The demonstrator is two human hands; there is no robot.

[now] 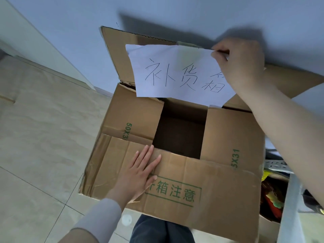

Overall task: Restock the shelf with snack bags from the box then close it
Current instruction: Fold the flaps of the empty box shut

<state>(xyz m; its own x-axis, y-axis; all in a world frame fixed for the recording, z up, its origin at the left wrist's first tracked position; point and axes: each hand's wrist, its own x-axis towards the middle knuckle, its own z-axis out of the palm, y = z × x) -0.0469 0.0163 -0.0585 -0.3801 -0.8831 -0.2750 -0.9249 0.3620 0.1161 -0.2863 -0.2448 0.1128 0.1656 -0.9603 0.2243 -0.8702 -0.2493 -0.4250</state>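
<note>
Left hand (pixel 140 171) lay flat, fingers straight and together, pressing the near flap (pixel 192 174) down. Right hand (pixel 240 58) had its fingers curled on the top edge of the upright far flap (pixel 119 53) at a corner of the handwritten paper sheet (pixel 175 72). Side flaps (pixel 133 116) were folded in, with a dark gap between them. The box (pixel 94 169) sat on tiled floor (pixel 43 128), colourful packets (pixel 273 200) just to its right, blurry.

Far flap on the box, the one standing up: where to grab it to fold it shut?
Its free top edge, from above. The far flap stands upright, hinged at the bottom, so that edge is exposed and likely gives the most leverage. The right hand pinches there, paper sheet included.
</note>
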